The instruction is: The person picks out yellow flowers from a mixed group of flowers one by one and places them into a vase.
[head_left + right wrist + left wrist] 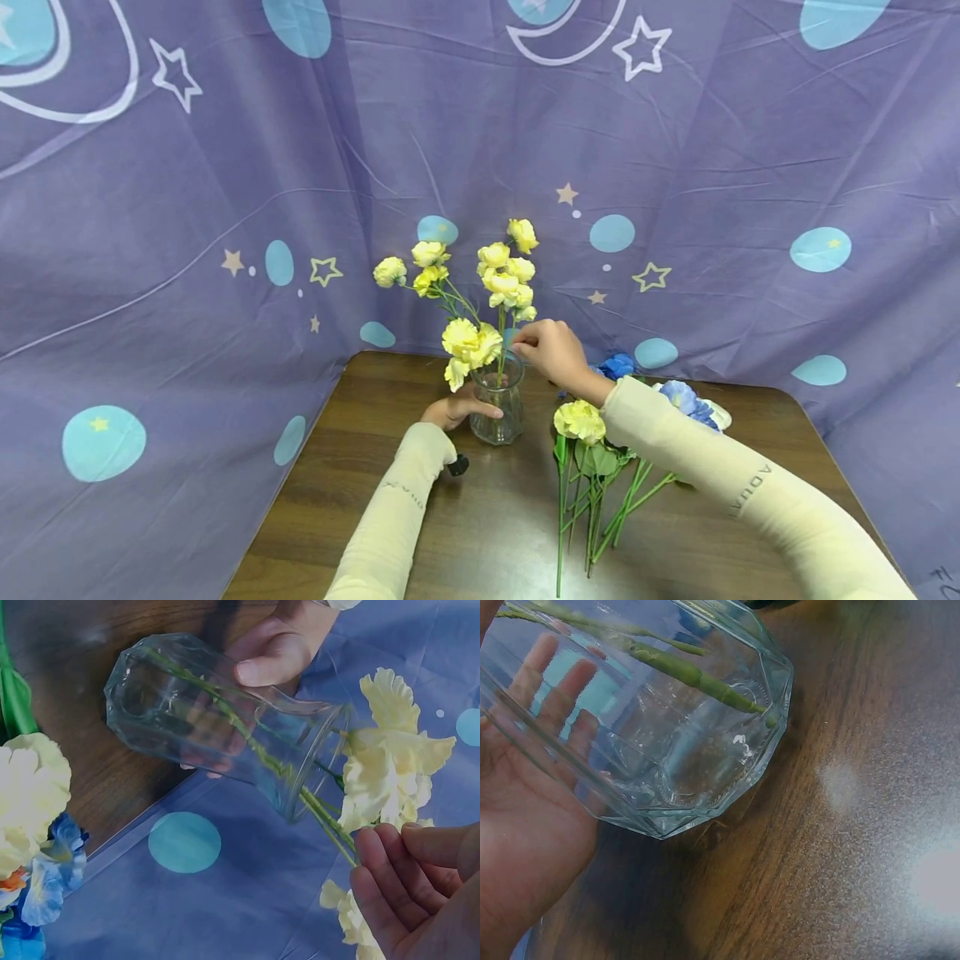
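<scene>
In the head view, a clear glass vase (497, 412) stands upright on the table with several yellow flowers (504, 279) in it. My left hand (455, 408) grips the vase low on its left side, thumb in front and fingers behind the glass. Through the glass, the left wrist view shows green stems (694, 677) reaching toward the base. Just above the rim, my right hand (555, 350) has its thumb and fingertips together at a yellow flower's stem (326, 825). The exact contact is partly hidden by the fingers. A drooping yellow bloom (390, 761) hangs beside the rim.
Right of the vase lie a loose yellow flower (580, 422) and several green stems (592, 525). Blue flowers (681, 397) lie farther back, partly behind the right sleeve. A small black object (458, 465) is by the left wrist. Patterned purple cloth (712, 167) surrounds the wooden table (480, 533).
</scene>
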`<action>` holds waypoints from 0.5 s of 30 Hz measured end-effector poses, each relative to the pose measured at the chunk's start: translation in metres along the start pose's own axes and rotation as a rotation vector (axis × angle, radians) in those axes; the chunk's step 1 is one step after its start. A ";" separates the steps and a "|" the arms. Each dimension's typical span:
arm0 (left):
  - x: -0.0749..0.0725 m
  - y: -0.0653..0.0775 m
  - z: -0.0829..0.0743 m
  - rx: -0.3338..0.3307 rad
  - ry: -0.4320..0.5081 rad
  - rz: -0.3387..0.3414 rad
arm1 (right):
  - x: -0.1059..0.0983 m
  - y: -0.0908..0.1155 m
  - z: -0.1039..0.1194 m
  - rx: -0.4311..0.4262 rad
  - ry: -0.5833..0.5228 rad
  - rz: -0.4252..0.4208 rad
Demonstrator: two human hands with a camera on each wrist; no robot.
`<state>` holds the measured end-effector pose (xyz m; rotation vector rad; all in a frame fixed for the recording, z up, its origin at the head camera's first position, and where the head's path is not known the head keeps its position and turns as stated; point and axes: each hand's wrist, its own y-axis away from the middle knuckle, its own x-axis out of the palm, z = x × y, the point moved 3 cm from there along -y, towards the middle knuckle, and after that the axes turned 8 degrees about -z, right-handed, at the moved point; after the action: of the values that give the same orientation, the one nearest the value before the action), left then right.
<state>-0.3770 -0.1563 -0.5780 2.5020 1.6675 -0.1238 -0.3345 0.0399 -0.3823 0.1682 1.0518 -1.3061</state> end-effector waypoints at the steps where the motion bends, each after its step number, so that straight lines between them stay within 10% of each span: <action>1: 0.000 0.000 0.000 0.003 0.001 0.001 | -0.001 0.000 -0.001 0.004 0.006 -0.001; 15: 0.001 0.000 0.002 -0.001 0.010 0.016 | -0.018 0.011 -0.018 0.070 0.033 0.014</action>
<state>-0.3766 -0.1557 -0.5796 2.5193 1.6499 -0.1090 -0.3330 0.0677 -0.3850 0.2503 1.0319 -1.3327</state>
